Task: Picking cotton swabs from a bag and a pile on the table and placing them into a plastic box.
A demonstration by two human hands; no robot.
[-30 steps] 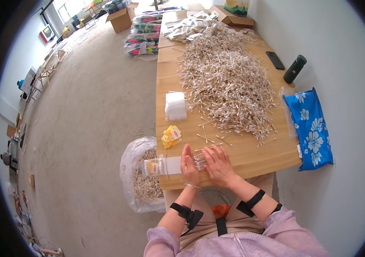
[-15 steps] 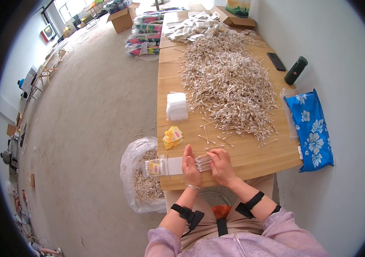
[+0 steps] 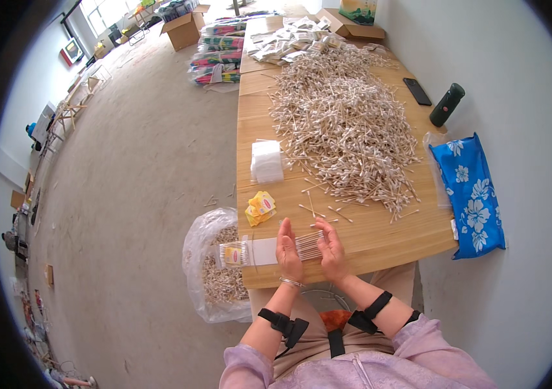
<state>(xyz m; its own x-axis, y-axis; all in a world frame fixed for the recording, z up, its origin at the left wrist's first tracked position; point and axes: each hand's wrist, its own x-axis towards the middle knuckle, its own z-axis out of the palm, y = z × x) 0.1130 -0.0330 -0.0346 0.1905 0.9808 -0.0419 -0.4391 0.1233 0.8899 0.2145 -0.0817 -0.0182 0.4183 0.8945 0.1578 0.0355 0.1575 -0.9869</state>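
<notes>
A row of cotton swabs (image 3: 309, 246) lies side by side near the table's front edge, bounded by my two hands. My left hand (image 3: 289, 251) stands on its edge at the row's left, fingers straight and together. On the right side, my right hand (image 3: 333, 253) is likewise on edge with fingers extended, its palm against the swabs. Left of my left hand is a flat white strip (image 3: 264, 251), then a clear packet of swabs with a yellow card (image 3: 233, 253) at the table's left edge. Yellow cards (image 3: 262, 205) and a stack of clear bags (image 3: 267, 161) lie farther back.
A large heap of loose swabs (image 3: 347, 123) covers the table's middle, with filled packets (image 3: 299, 40) behind it. Along the right are a phone (image 3: 417, 92), a dark green bottle (image 3: 447, 105) and a blue floral pack (image 3: 469, 194). A plastic sack of swabs (image 3: 221, 285) stands below the left edge.
My right hand has gone from bent over the swabs to upright at their right side, its fingers straightening. More of the row now shows. My left hand stays nearly in place.
</notes>
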